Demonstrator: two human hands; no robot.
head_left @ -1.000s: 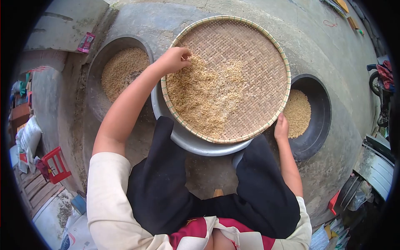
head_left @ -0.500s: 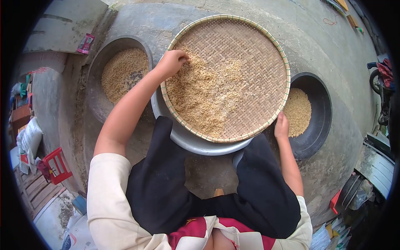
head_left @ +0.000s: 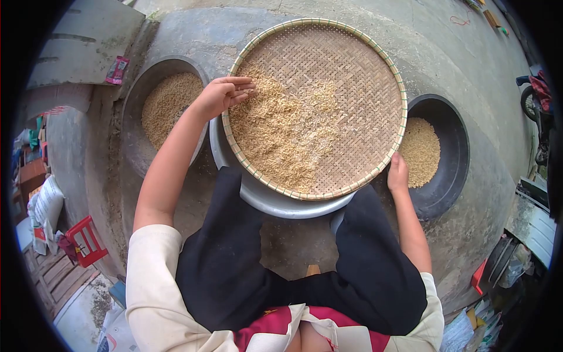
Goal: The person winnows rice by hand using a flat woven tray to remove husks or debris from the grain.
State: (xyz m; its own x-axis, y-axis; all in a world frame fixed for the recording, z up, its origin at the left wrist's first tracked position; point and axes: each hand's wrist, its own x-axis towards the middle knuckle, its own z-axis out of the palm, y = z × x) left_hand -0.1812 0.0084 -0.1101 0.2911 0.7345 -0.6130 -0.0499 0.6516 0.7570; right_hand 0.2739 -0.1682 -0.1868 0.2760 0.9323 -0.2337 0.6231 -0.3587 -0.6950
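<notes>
The concrete floor (head_left: 328,12) carries everything here, and the person sits low over it with knees spread, so the work lies between the legs within easy reach of both arms.

The woven bamboo tray (head_left: 358,76) is the widest thing in view. It rests on the rim of a metal basin (head_left: 267,196), tilted a little toward the person, so that whatever drops through the weave would land in the basin beneath. The right hand (head_left: 397,175) takes the tray's near edge; its grip looks curled over the rim, likely to steady the tray, though the fingers under the edge are hidden.

Two dark bowls flank the tray. The left bowl (head_left: 138,97) sits just behind the left hand, the right bowl (head_left: 454,132) just beyond the right-hand grip; each holds a heap of grain, close enough to reach without shifting.

The unhusked grain (head_left: 275,138) lies spread on the tray's left half, thin enough to sort through. The left hand (head_left: 221,94) rests at the heap's far-left margin, fingers loosely spread and laid flat into the grain, pinching nothing that I can make out.
</notes>
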